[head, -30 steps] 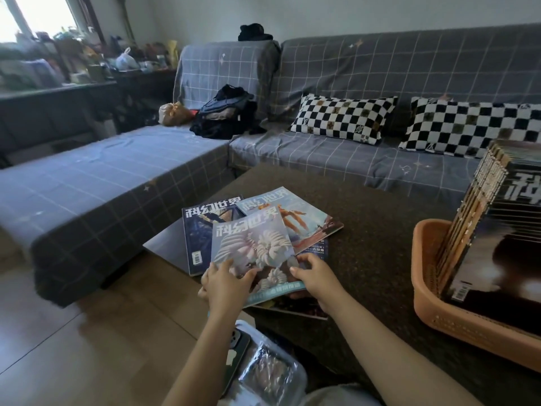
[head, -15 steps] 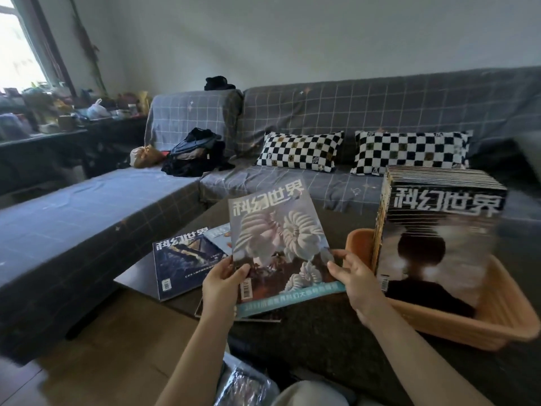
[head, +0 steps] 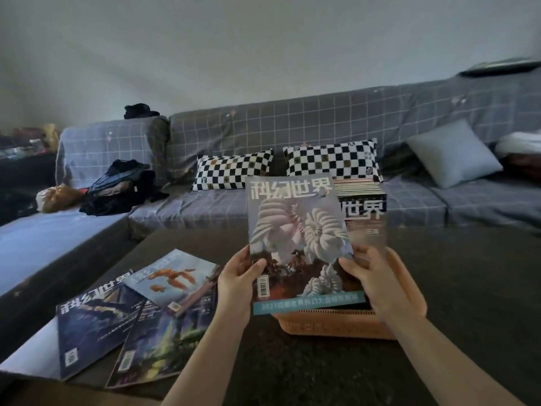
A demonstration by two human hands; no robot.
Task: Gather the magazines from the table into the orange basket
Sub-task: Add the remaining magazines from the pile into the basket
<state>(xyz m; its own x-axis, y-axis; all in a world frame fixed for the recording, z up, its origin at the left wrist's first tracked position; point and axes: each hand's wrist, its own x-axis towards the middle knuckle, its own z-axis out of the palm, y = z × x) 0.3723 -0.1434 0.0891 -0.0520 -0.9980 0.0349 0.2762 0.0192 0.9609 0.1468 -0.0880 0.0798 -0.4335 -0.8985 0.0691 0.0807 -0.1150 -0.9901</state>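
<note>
Table (head: pixel 468 288): both hands' (head: pixel 238 278) (head: pixel 370 272) grip holds magazine (head: pixel 298 241) upright, hiding orange basket's (head: pixel 336 325) stack.

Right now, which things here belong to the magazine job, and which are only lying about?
Belong to the job:
- held magazine, gripped by left hand and right hand
- orange basket with upright stack
- three magazines on the table

Lying about:
- checkered pillows
- grey cushion
- dark clothes on the sofa
</note>
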